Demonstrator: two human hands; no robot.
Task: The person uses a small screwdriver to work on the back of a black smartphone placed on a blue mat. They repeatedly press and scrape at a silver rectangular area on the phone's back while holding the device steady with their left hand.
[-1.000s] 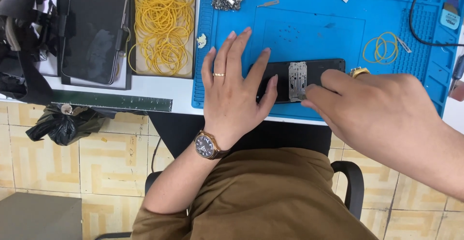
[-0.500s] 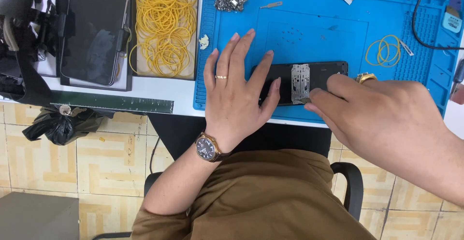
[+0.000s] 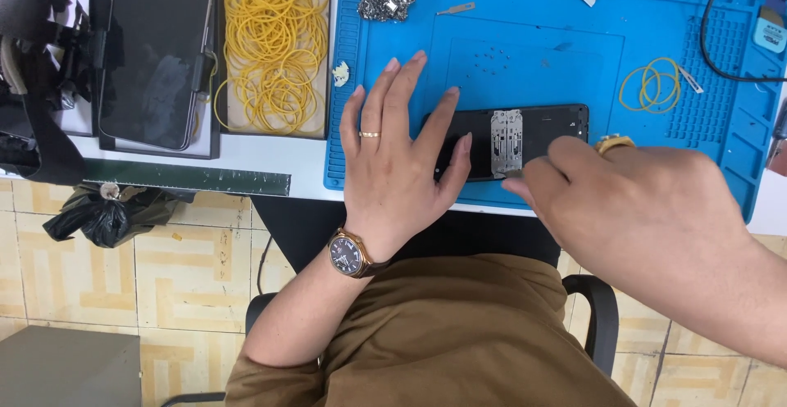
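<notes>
Mat (image 3: 541,63) on the worktop is bright blue. Phone frame (image 3: 537,128) under my fingers is black with a silver-grey metal plate (image 3: 506,142) on it. Rubber bands (image 3: 275,42) in the tray at the mat's left edge are yellow, and so is the small bunch (image 3: 650,85) near the mat's right edge. My ring (image 3: 370,134) is gold, watch (image 3: 347,254) dark-faced with a gold case. Shirt (image 3: 443,341) is olive-brown. Floor tiles (image 3: 188,268) are cream with a tan geometric pattern.

Beige patterned floor tiles (image 3: 188,268) under a white workbench (image 3: 270,161), black chair armrest (image 3: 602,309) alongside.
</notes>
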